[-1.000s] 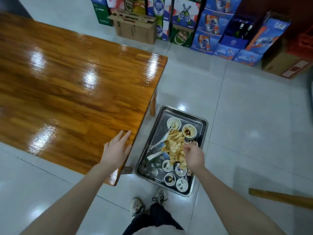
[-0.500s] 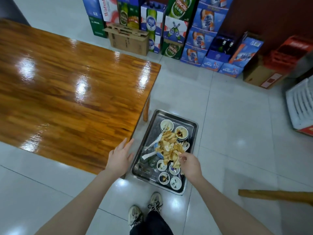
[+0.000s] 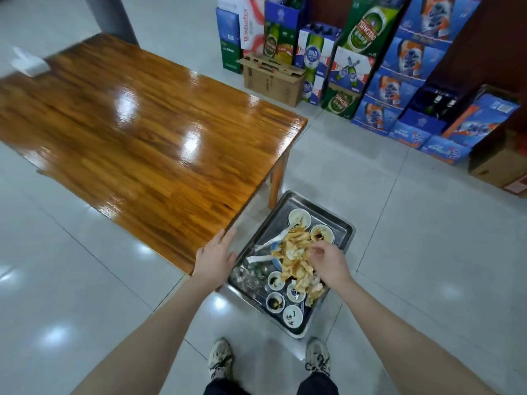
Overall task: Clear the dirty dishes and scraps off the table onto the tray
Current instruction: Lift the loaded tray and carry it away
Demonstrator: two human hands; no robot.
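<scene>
The right hand (image 3: 328,262) hangs over the scraps (image 3: 293,252), with its fingers curled down to the pile. It is hard to tell if they pinch a bit of food or hold nothing. The left hand (image 3: 215,259) is flat, with straight fingers, and holds nothing. Its fingertips are at the edge of the table (image 3: 142,124), by the near corner.

The scraps are a yellow and brown heap in the middle of the tray (image 3: 346,233). Small round bowls (image 3: 299,217) sit around the heap, two at the far end and four at the near end. Some have dark sauce in them. Two white spoons (image 3: 269,244) lie at the left of the heap, and clear glasses (image 3: 248,275) stand near them.

The tray is shiny metal and sits low, just beside the table corner. The table top is shiny brown wood. Two shoes (image 3: 219,359) stand on the pale floor (image 3: 427,252). Boxes (image 3: 399,89) are stacked by the far wall.
</scene>
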